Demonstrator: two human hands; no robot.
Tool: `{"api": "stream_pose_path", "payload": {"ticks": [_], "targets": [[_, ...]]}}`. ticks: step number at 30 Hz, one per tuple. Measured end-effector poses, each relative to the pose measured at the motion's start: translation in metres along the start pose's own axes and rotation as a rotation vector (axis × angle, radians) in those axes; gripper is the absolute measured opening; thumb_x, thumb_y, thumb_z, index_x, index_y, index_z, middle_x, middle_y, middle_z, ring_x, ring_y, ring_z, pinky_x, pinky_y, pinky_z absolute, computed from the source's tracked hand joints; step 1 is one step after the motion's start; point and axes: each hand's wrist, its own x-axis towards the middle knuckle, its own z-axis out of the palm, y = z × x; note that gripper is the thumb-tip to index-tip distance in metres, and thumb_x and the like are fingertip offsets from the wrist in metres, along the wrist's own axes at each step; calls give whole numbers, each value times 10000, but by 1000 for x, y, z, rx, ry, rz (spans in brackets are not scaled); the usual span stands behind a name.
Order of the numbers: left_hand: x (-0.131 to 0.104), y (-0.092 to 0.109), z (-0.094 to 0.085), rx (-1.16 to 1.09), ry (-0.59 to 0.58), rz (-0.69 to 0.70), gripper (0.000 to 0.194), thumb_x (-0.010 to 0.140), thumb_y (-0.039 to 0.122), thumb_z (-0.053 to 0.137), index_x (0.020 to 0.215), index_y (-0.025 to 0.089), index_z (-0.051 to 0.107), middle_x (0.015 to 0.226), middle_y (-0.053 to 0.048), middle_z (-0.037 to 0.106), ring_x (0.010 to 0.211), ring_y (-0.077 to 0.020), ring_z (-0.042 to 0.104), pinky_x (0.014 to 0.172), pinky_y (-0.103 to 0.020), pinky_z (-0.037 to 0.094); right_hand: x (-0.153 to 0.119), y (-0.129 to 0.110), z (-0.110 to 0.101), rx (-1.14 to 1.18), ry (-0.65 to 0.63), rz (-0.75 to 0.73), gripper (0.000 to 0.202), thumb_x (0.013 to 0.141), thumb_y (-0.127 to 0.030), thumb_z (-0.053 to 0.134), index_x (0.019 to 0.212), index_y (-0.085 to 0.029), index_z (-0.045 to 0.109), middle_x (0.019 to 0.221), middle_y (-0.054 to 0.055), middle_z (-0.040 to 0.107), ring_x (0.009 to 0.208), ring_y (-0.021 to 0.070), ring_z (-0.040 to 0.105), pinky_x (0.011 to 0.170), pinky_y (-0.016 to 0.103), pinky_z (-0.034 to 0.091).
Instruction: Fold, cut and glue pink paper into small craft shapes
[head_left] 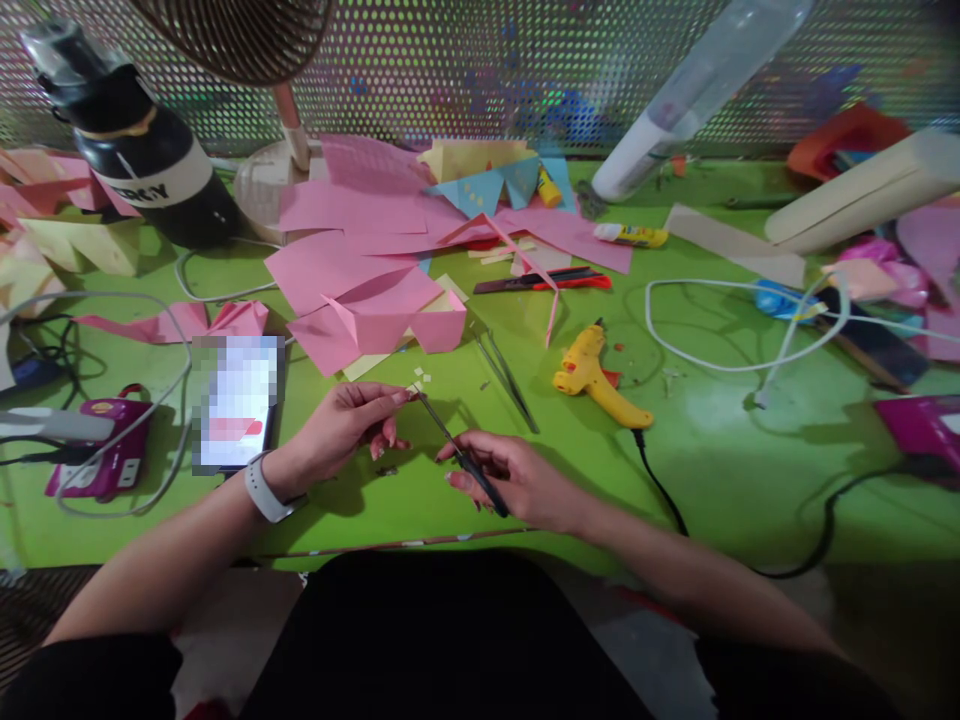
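Where a person in dark clothing (420, 640) faces a green table (420, 510), both bare hands meet just beyond its near edge. The right hand (521, 480) is closed around the black handles of a pair of scissors (484, 485), whose slim blades point away and to the left. Nearly at the blade tips, the left hand (356, 420) pinches what seems to be a tiny pale paper scrap (412, 388) between thumb and finger; whether the blades are parted is too small to tell. Just past those fingertips lie a few loose pale snippets (427, 378).

The step in hand looks like trimming small bits from paper. Another cut would call for a steady pinch, with the fingertips kept clear of the blades.

To the right of the snippets rest metal tweezers (525, 412), then a yellow glue gun (591, 378), neither one held. A lit phone (238, 410) lies left of the left hand. Farther back, folded pink paper (439, 325) is heaped, with a glue stick (631, 235) to its right. At the far side stand a black bottle (161, 165) and a fan (240, 30), before a perforated panel (450, 80).
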Motion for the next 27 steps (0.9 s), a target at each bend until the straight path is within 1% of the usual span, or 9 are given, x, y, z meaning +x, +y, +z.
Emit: {"api": "stream_pose_path", "payload": {"ticks": [8,12,18,23,27], "targets": [[0,0,0,5,3,-2,202,841,311,695,921,128,725,489,40,619,330,-28,470,387,-125,423,1,-1,0,-40,8,-10,372,765,-450,731,968,-171,590,662,-49,517,572,92,448,549,242,372],[0,0,0,-20,-4,-1,204,831,304,705,928,126,725,490,37,626,332,-29,477,389,-119,429,1,2,0,-70,18,-16,352,783,-444,720,977,-178,597,679,-42,540,583,95,458,559,241,376],[0,1,1,-24,3,-6,188,830,291,703,906,120,724,489,34,622,332,-31,472,366,-118,398,2,6,-1,-87,8,-34,331,798,-439,710,978,-183,603,708,-33,569,594,96,477,565,236,388],[1,0,1,-17,12,-1,163,838,272,685,895,124,722,490,36,619,333,-29,468,384,-124,410,4,6,-1,-81,20,-29,350,792,-459,713,969,-176,607,695,-39,556,593,91,455,565,231,381],[2,1,1,-28,8,-3,184,827,298,695,875,122,721,497,25,623,372,-48,519,381,-125,409,4,5,0,-38,29,-8,400,771,-509,716,959,-175,604,674,-50,515,580,87,427,555,230,377]]}}
